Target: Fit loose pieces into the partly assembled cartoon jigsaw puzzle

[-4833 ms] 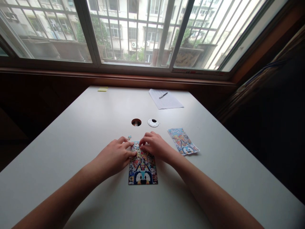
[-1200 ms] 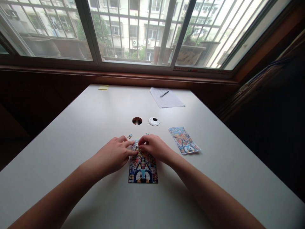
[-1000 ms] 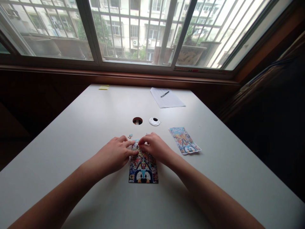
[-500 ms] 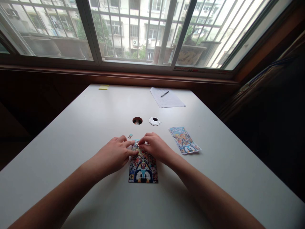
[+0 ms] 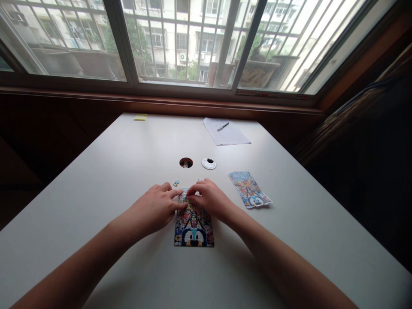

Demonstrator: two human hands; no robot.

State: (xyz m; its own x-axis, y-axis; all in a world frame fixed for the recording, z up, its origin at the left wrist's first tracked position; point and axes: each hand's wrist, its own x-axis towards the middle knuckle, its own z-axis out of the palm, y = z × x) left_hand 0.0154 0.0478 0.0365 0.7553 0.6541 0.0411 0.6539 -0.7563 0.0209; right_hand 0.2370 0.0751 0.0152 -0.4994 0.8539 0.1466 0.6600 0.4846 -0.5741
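A colourful jigsaw puzzle [image 5: 194, 234] with a blue cartoon dog's face lies on the white table in front of me. My left hand [image 5: 159, 204] rests at its left edge, thumb and index finger spread apart and touching the upper part. Over the puzzle's top, my right hand [image 5: 206, 195] is closed in a pinch on a small puzzle piece, mostly hidden by the fingertips. Some loose puzzle pieces [image 5: 176, 183] lie just beyond my left hand. To the right is a printed picture sheet [image 5: 249, 189] showing the same design.
The table [image 5: 96, 180] has a round cable hole [image 5: 186, 163] with its cover [image 5: 209, 163] beside it. Further back lie paper sheets [image 5: 225, 133] with a pen [image 5: 222, 126] on top, and a yellow sticky note [image 5: 140, 117]. A barred window is behind the table.
Both hands stay almost in place over the puzzle. My right fingertips have shifted very slightly, and the view has moved a little.
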